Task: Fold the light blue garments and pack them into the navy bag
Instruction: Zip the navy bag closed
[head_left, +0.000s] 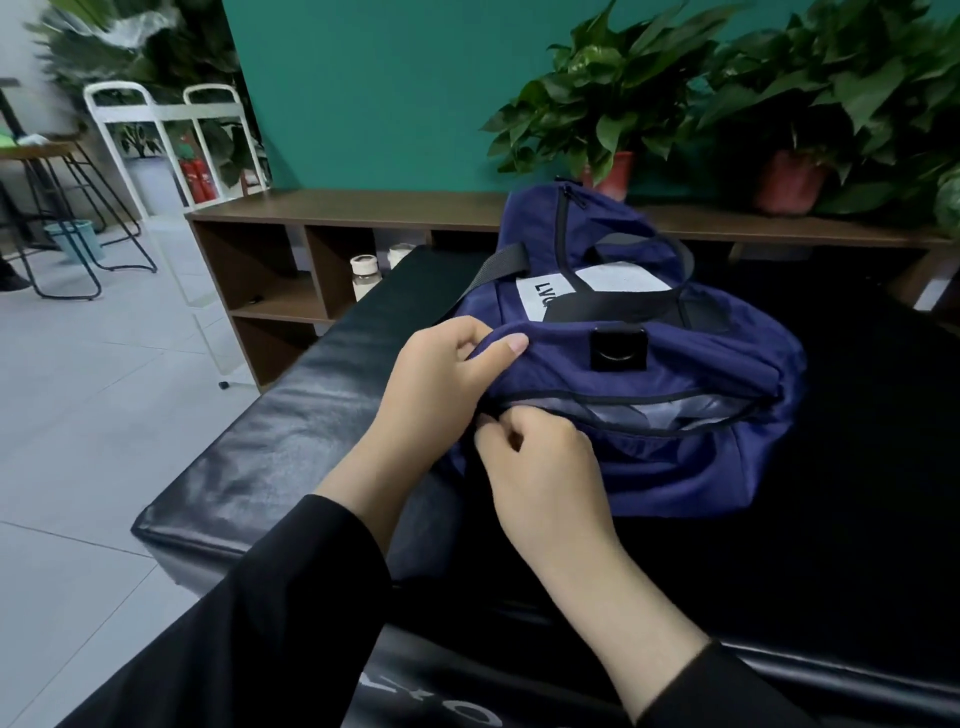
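Observation:
The navy bag (675, 374) lies on the black padded table (291, 447), its black straps draped over a white label. Its top zipper gapes in a narrow slit, and light blue garment fabric (628, 413) shows inside. My left hand (441, 369) grips a fold of the bag's cloth at the left end, thumb on top. My right hand (535, 452) pinches at the left end of the zipper, where the pull is hidden under my fingers.
A brown low shelf (363, 208) runs behind the table with two potted plants (613, 104) on it and two jars (366, 275) in a cubby. White metal chairs (156, 130) and stools stand on the tiled floor at left.

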